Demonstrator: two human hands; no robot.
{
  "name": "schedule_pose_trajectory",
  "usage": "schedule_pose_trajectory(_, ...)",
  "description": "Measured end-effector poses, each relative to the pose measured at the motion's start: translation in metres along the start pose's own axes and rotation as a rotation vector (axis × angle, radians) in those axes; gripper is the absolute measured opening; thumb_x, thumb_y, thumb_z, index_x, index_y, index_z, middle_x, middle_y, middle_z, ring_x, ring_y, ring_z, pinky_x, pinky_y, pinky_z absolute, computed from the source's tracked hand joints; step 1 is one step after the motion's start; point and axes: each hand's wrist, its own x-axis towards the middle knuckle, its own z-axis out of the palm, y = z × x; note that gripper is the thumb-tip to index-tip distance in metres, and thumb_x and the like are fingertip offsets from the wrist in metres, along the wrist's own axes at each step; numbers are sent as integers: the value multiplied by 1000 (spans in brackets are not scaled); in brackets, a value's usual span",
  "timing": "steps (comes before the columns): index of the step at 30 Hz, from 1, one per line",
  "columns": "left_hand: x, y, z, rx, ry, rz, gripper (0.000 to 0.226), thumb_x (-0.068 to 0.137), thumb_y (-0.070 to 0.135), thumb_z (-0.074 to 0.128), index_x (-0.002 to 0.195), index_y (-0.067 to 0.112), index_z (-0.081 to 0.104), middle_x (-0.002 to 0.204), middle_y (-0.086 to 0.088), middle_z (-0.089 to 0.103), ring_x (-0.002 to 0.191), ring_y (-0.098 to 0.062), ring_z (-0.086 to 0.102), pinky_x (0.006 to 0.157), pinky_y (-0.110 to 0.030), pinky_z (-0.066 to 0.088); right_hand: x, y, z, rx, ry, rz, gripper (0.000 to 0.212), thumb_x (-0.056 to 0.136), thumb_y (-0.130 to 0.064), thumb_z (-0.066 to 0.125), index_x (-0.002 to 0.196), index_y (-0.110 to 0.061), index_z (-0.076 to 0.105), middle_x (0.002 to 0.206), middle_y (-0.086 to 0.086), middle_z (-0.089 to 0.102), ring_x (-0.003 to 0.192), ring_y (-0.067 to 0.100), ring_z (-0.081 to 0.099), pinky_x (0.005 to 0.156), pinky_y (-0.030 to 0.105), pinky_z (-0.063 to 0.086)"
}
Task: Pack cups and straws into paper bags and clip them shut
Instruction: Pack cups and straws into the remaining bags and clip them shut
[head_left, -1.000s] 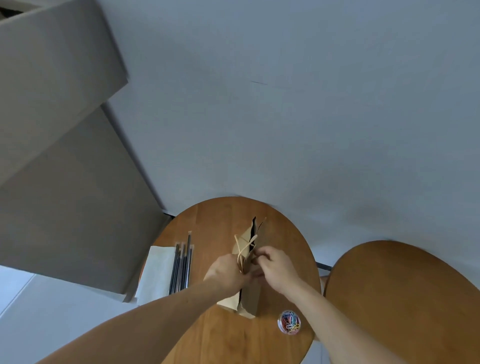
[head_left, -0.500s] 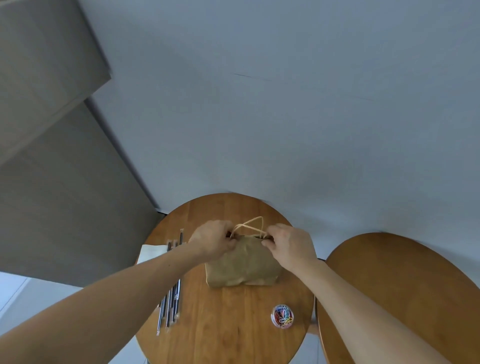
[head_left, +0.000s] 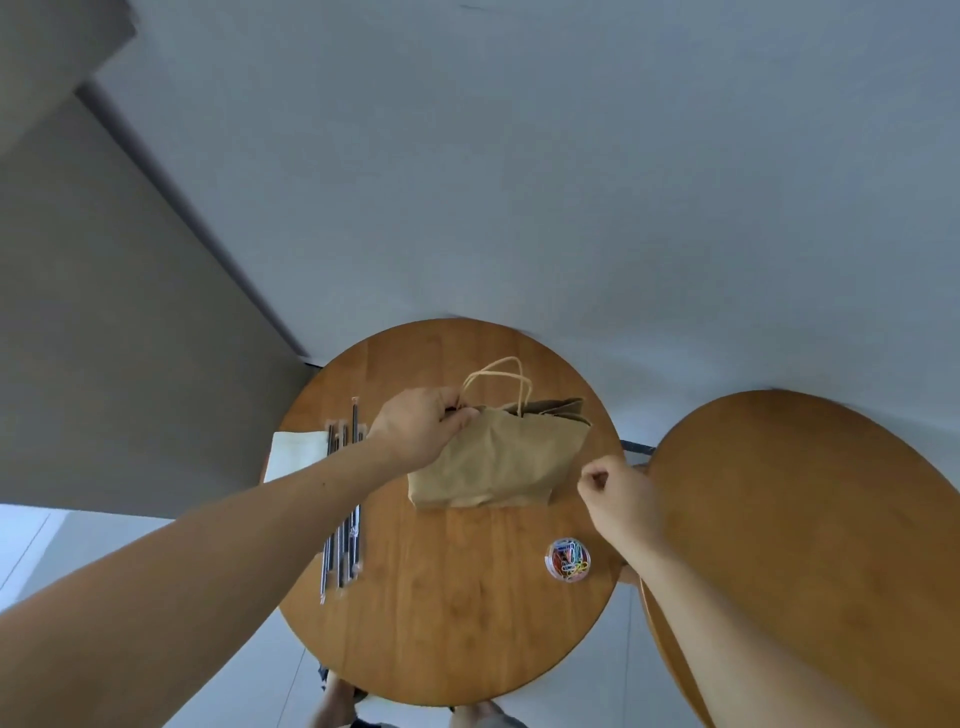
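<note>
A brown paper bag (head_left: 493, 460) with twisted paper handles lies on its side on the round wooden table (head_left: 452, 613). My left hand (head_left: 421, 431) pinches the bag's top left corner near the handles. My right hand (head_left: 615, 491) hovers just right of the bag with its fingers curled, apart from it and holding nothing that I can see. Several wrapped black straws (head_left: 343, 540) lie at the table's left side. A small clear tub of coloured paper clips (head_left: 569, 560) stands near the right edge. No cup is visible.
A white napkin or flat bag (head_left: 296, 454) lies under the straws at the left edge. A second round wooden table (head_left: 810, 519) stands to the right. A grey wall rises behind both tables. My feet show below the near edge.
The bag went from standing upright to lying flat on the table. My right hand let go of its top edge and drew back to the right. My left hand keeps its hold.
</note>
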Motion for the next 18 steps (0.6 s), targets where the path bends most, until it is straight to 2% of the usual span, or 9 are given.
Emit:
schedule_pose_trajectory(2, 2, -3, 2, -12, 19, -2, 23, 99, 38, 55, 105, 24, 72, 90, 4, 73, 85, -17, 66, 76, -42, 54, -7, 17, 21, -162, -171, 17, 12, 94, -20, 55, 90, -24, 66, 91, -11, 69, 74, 3, 57, 59, 17, 42)
schedule_pose_trajectory(4, 1, -5, 3, -28, 28, 4, 23, 99, 37, 55, 103, 23, 73, 86, 3, 73, 82, -18, 66, 73, -42, 54, -11, 31, 38, -306, -262, 61, 18, 94, -21, 52, 92, -20, 70, 93, -6, 70, 78, 8, 62, 59, 23, 46)
schedule_pose_trajectory(7, -1, -7, 7, -43, 17, 21, 22, 99, 36, 55, 106, 26, 73, 86, 5, 73, 82, -16, 67, 72, -38, 54, -13, 42, 55, -454, -351, 156, 21, 93, -24, 51, 98, -17, 70, 89, -1, 69, 77, 15, 65, 50, 23, 38)
schedule_pose_trajectory(10, -3, -9, 7, -48, 51, 21, 21, 99, 36, 56, 106, 27, 74, 80, 6, 72, 77, -15, 66, 66, -36, 51, -15, 47, 66, -519, -336, 236, 19, 95, -31, 51, 99, -21, 66, 80, -6, 62, 75, 14, 63, 52, 24, 41)
schedule_pose_trajectory(14, -4, -8, 6, -44, 66, 30, 19, 98, 35, 57, 103, 27, 73, 73, 9, 68, 72, -14, 63, 62, -33, 49, -16, 50, 74, -569, -289, 249, 19, 95, -33, 48, 94, -23, 65, 70, -8, 53, 71, 13, 61, 50, 23, 40)
schedule_pose_trajectory(18, -1, -8, 8, -32, 84, 40, 17, 98, 35, 58, 100, 29, 73, 64, 19, 59, 65, -7, 58, 54, -22, 39, -17, 53, 74, -548, -285, 238, 19, 95, -31, 47, 92, -23, 64, 74, -9, 57, 69, 12, 60, 48, 24, 36)
